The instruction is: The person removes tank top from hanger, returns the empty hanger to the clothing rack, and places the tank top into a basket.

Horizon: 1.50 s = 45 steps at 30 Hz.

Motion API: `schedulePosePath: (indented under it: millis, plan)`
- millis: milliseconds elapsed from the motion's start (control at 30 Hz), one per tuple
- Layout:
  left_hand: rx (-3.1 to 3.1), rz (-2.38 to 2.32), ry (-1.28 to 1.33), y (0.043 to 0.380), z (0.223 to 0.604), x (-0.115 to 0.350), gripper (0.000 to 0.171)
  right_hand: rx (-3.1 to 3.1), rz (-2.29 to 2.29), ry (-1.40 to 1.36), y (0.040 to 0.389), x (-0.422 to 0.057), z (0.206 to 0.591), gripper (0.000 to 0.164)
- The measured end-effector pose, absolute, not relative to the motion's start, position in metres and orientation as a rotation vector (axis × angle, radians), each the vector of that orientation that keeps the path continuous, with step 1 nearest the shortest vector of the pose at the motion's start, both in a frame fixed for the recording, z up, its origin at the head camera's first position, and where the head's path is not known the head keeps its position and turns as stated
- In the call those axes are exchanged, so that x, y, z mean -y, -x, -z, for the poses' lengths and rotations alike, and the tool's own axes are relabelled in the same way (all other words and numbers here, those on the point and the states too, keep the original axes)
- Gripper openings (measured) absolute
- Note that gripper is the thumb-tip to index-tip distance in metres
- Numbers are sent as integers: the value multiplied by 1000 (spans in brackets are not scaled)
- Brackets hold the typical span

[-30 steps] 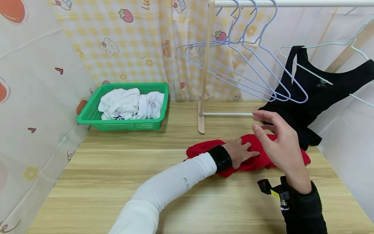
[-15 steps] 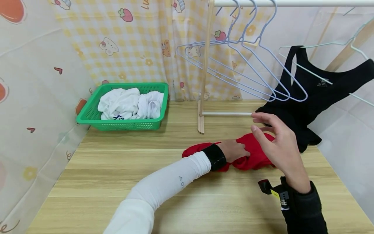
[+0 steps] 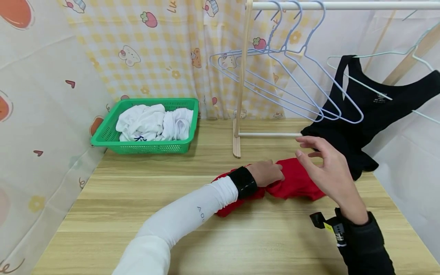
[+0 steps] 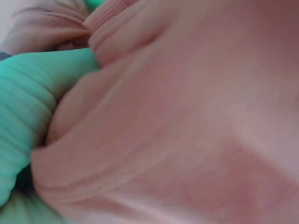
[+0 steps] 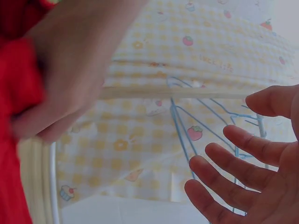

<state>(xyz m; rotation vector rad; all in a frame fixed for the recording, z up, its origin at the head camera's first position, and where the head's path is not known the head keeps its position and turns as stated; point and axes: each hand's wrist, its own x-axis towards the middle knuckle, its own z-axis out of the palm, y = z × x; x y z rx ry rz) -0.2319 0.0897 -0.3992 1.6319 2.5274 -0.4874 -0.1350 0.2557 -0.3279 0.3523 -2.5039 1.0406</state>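
A crumpled red garment (image 3: 297, 181) lies on the wooden table in the head view. My left hand (image 3: 266, 173) grips its middle from above, fingers curled into the fabric. In the left wrist view the colours are off: the garment (image 4: 187, 126) looks pink, with a seamed edge and a ribbed band, and the fingers (image 4: 28, 98) look green. My right hand (image 3: 328, 170) hovers over the garment's right end, fingers spread and loosely bent. The right wrist view shows that hand (image 5: 261, 172) holding nothing, while the left hand (image 5: 74, 70) bunches the red cloth opposite.
A green basket (image 3: 154, 147) with white clothes (image 3: 141, 120) stands back left. Several blue wire hangers hang from the rack's rail (image 3: 343, 5), beside its wooden post (image 3: 242, 76). A black tank top (image 3: 371, 107) hangs at the right on a pale green hanger, its hem close behind my right hand.
My left hand has moved left, its spread fingers now curled into the red garment. The cloth has shifted left with it, and its right end has drawn in. The right hand barely moved.
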Motion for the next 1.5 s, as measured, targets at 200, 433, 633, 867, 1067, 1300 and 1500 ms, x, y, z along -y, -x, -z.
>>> schedulePosePath:
  millis: [200,433,633,867,1067,1300,1500]
  plan:
    - [-2622,329,-1533,242,358,-57,39,2581,-959,-332,137,-263,330,38]
    - [-2717,15,-1460,256,302,-12,39,2632,-890,-308,139,-270,338,39]
    - [-2826,-117,-1377,265,248,27,40,2646,-860,-310,142,-272,343,40]
    - [-2970,-202,-1270,278,189,74,35,2663,-846,-330,146,-277,347,39]
    - [-3101,-256,-1141,288,143,116,33,2680,-834,-349,148,-278,351,38]
    - [-3319,-213,-891,312,125,178,37,2692,-803,-354,147,-278,354,39]
    - [-3386,-303,-520,333,145,231,44,2712,-818,-361,145,-275,359,40]
